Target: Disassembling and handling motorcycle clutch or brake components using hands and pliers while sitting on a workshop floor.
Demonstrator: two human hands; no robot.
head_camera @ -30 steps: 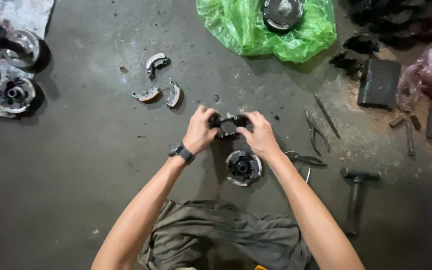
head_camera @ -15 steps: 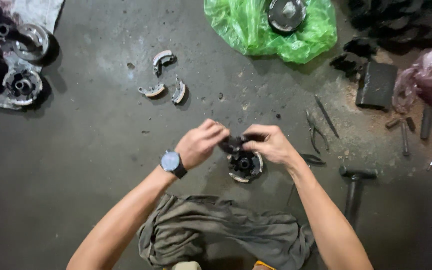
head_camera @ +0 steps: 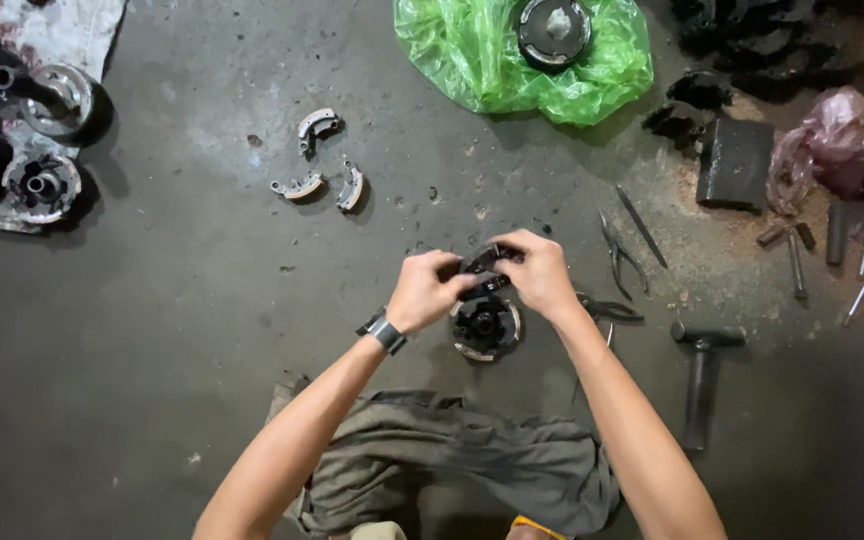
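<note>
We hold a small dark curved part [head_camera: 482, 262] between both hands, just above a round metal hub [head_camera: 485, 325] that sits on the concrete floor [head_camera: 172, 330]. Our left hand [head_camera: 422, 290] has its grip closed around the near end of the part, and our right hand [head_camera: 540, 272] pinches the far end with fingers clamped tight; the middle of the part shows between them. To handle this well, we judge it best to keep both wrists low and close over the hub, so the part stays level and cannot slip out of oily fingers. A firm pinch at each end, with thumbs on top, looks right for a stiff sprung piece. Three pale curved shoes [head_camera: 317, 160] lie well apart up the floor to the left, and pliers [head_camera: 617, 250] rest just beside our right wrist, with a hammer [head_camera: 700, 375] further right. A green plastic bag [head_camera: 472, 55] holding another round part lies at the top, and a grey cloth [head_camera: 452, 460] is spread under our forearms.
</note>
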